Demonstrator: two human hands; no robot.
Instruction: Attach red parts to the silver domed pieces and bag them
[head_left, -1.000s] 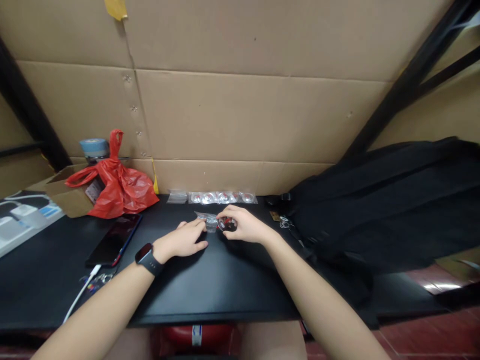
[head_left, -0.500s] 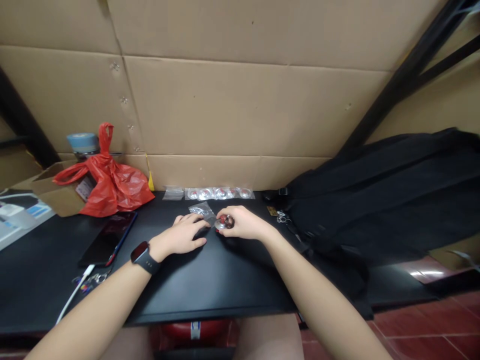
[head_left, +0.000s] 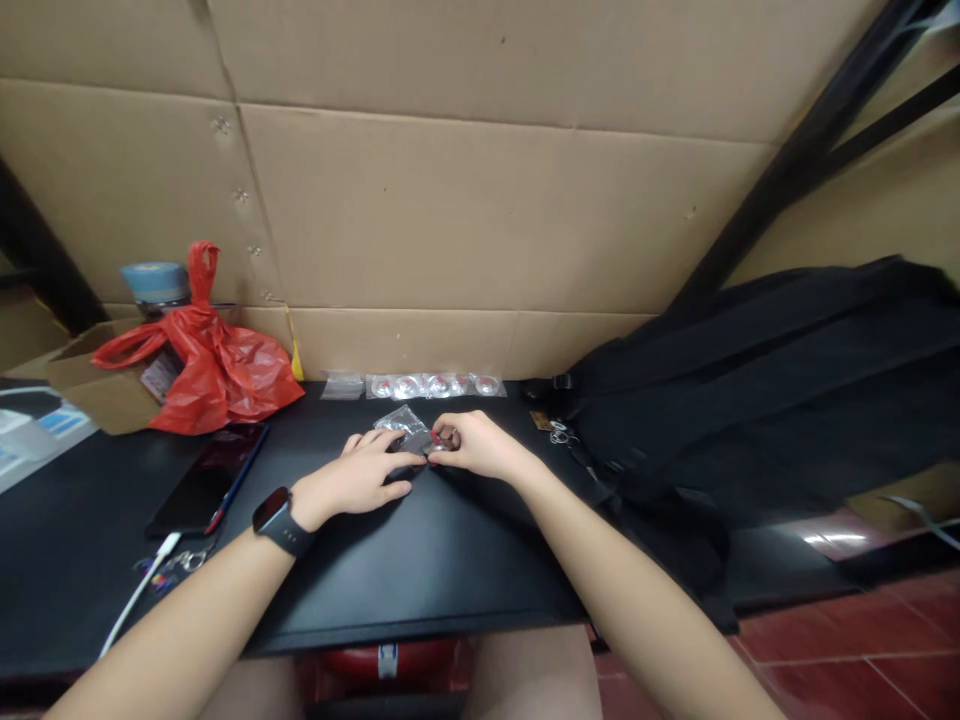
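Observation:
My left hand (head_left: 361,475), with a dark smartwatch on the wrist, lies on the black table with fingers spread. Its fingertips rest at the near edge of a clear plastic bag (head_left: 403,421). Close to those fingertips, my right hand (head_left: 480,446) pinches a small round silver-and-red thing (head_left: 441,448), partly covered by the fingers. Its exact kind does not show. Behind both hands, a row of several clear packets (head_left: 409,387) with round silver-and-red pieces lies along the cardboard wall. To their left sits a small stack of clear bags (head_left: 343,386).
A red plastic bag (head_left: 225,370) leans by an open cardboard box (head_left: 94,385) at the left. Nearer lie a phone (head_left: 206,485) and a white cable (head_left: 139,595). A black cloth bag or garment (head_left: 750,390) covers the right side, beside keys (head_left: 559,433).
My right hand has moved slightly left and down with the round thing, bringing it against the clear bag's edge by my left fingertips. The left hand has barely moved.

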